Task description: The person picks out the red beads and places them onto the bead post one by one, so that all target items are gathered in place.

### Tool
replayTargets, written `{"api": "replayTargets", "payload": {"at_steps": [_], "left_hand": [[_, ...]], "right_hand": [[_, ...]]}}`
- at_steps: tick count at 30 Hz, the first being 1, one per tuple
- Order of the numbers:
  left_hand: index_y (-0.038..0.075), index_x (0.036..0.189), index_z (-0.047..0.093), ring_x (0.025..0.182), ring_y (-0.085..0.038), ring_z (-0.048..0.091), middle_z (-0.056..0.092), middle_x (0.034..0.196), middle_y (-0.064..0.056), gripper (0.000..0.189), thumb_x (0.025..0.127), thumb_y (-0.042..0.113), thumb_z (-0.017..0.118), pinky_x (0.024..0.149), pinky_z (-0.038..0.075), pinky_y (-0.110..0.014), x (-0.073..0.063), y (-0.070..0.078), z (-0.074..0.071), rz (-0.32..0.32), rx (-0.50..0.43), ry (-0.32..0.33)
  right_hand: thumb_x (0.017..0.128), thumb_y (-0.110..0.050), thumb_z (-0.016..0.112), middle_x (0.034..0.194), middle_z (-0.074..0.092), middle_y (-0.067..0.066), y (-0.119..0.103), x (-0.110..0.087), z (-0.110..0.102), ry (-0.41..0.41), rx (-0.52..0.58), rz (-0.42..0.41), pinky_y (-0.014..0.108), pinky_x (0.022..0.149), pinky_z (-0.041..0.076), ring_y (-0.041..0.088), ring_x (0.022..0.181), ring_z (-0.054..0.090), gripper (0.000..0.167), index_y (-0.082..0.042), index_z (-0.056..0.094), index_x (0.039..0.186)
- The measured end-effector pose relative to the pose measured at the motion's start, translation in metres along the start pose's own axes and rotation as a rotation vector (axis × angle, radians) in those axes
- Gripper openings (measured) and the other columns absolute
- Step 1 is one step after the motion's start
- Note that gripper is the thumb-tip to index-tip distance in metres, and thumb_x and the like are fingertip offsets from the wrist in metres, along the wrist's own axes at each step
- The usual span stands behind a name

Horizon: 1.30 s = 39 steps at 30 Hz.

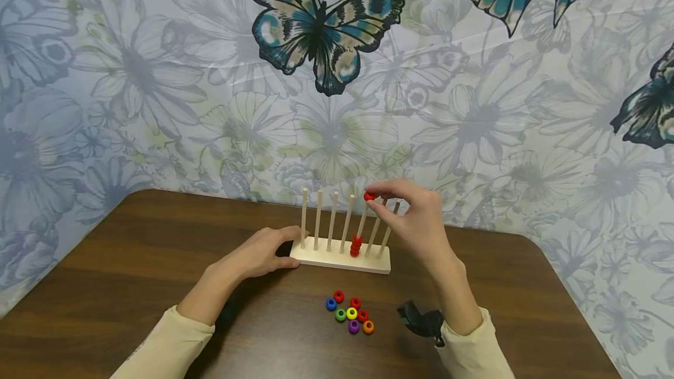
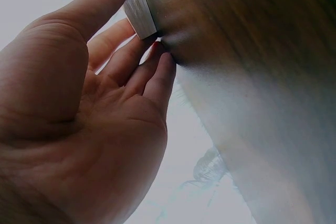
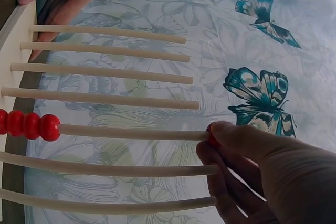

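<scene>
A pale wooden peg stand (image 1: 337,259) with several upright pegs is on the table. Several red beads (image 1: 356,246) are stacked low on one peg, right of the stand's middle. My right hand (image 1: 416,215) pinches another red bead (image 3: 212,135) between thumb and fingers, right at the top of that same peg. In the right wrist view the bead is mostly covered by the fingertips. My left hand (image 1: 263,253) holds the left end of the stand, thumb on the near side and fingers behind. That end of the base (image 2: 140,14) shows between thumb and fingers in the left wrist view.
In front of the stand lies a small group of loose beads: several red ones, plus blue (image 1: 331,304), green (image 1: 340,315), yellow (image 1: 351,313), purple (image 1: 354,327) and orange (image 1: 368,327). A black strap (image 1: 421,320) hangs by the right sleeve. Behind the brown table (image 1: 158,233) is a butterfly-patterned wall (image 1: 210,104).
</scene>
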<state>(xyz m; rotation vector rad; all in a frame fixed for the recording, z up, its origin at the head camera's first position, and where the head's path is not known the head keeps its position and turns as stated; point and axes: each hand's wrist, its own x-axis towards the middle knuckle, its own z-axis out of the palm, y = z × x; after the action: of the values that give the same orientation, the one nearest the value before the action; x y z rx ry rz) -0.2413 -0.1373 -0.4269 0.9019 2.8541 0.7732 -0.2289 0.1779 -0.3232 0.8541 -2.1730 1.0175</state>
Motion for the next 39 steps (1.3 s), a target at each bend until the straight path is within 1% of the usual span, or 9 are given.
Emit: {"api": "replayTargets", "payload": {"at_steps": [6,10,14,18,21,25,30,33,39], "left_hand": [[0.01,0.145,0.063,0.124,-0.035,0.067,0.069,0.139,-0.009,0.057,0.093,0.022,0.083,0.103,0.054,-0.055,0.0,0.0,0.0,0.015,0.001,0.005],[0.009,0.144,0.063,0.123,-0.035,0.068,0.069,0.139,-0.009,0.056,0.092,0.021,0.083,0.103,0.054,-0.055,0.0,0.0,-0.001,0.02,0.002,0.009],[0.009,0.145,0.062,0.125,-0.036,0.066,0.068,0.14,-0.01,0.057,0.093,0.022,0.083,0.104,0.054,-0.055,0.0,0.0,-0.001,0.01,-0.001,0.004],[0.011,0.146,0.061,0.127,-0.037,0.065,0.068,0.141,-0.01,0.058,0.094,0.024,0.082,0.105,0.053,-0.055,0.001,0.0,0.002,-0.001,-0.004,-0.005],[0.011,0.146,0.061,0.127,-0.037,0.065,0.068,0.141,-0.009,0.058,0.094,0.024,0.082,0.105,0.053,-0.055,0.001,0.0,0.002,-0.007,-0.001,-0.003],[0.011,0.146,0.062,0.127,-0.036,0.065,0.068,0.141,-0.009,0.059,0.093,0.023,0.083,0.105,0.053,-0.055,0.0,-0.001,0.0,-0.007,-0.006,0.002],[0.01,0.146,0.062,0.127,-0.036,0.065,0.067,0.142,-0.01,0.059,0.093,0.023,0.083,0.105,0.053,-0.056,0.0,0.0,-0.001,-0.005,-0.006,-0.001],[0.011,0.146,0.061,0.128,-0.037,0.065,0.067,0.142,-0.01,0.059,0.093,0.024,0.083,0.106,0.052,-0.056,0.0,0.0,-0.001,-0.007,-0.002,-0.005],[0.013,0.145,0.062,0.126,-0.037,0.065,0.068,0.141,-0.009,0.057,0.093,0.024,0.083,0.105,0.053,-0.056,0.0,0.0,0.0,-0.005,0.0,0.002]], "right_hand": [[0.087,-0.004,0.086,0.097,0.081,0.001,0.004,-0.001,0.003,-0.026,-0.032,-0.018,0.019,0.074,0.055,0.016,0.083,0.074,0.019,-0.009,0.082,0.105],[0.088,-0.005,0.086,0.096,0.081,0.0,0.006,-0.003,0.005,-0.059,-0.03,-0.004,0.022,0.072,0.055,0.014,0.083,0.071,0.02,-0.01,0.082,0.106],[0.088,-0.007,0.086,0.103,0.081,-0.001,0.005,-0.005,0.003,-0.074,-0.048,0.021,0.029,0.074,0.057,0.014,0.088,0.072,0.026,-0.013,0.081,0.112],[0.088,-0.006,0.086,0.112,0.08,0.002,0.004,-0.01,-0.004,-0.054,-0.074,0.049,0.036,0.08,0.059,0.021,0.094,0.074,0.032,-0.012,0.079,0.118],[0.088,-0.005,0.086,0.113,0.079,0.002,0.005,-0.015,-0.011,-0.031,-0.074,0.069,0.031,0.082,0.061,0.021,0.097,0.075,0.033,-0.012,0.078,0.119],[0.089,-0.006,0.085,0.113,0.079,-0.001,0.009,-0.025,-0.022,-0.029,-0.085,0.074,0.02,0.085,0.059,0.019,0.1,0.075,0.032,-0.013,0.078,0.119],[0.087,-0.001,0.085,0.117,0.079,0.001,0.017,-0.039,-0.041,0.015,-0.124,0.081,0.021,0.089,0.058,0.022,0.1,0.076,0.039,-0.01,0.077,0.123],[0.086,0.001,0.085,0.118,0.079,0.002,0.022,-0.045,-0.053,0.045,-0.141,0.098,0.018,0.09,0.057,0.02,0.101,0.076,0.041,-0.01,0.077,0.124],[0.086,0.001,0.085,0.115,0.08,0.004,0.03,-0.057,-0.069,0.034,-0.157,0.111,0.011,0.091,0.053,0.021,0.101,0.076,0.038,-0.01,0.077,0.122]]}}
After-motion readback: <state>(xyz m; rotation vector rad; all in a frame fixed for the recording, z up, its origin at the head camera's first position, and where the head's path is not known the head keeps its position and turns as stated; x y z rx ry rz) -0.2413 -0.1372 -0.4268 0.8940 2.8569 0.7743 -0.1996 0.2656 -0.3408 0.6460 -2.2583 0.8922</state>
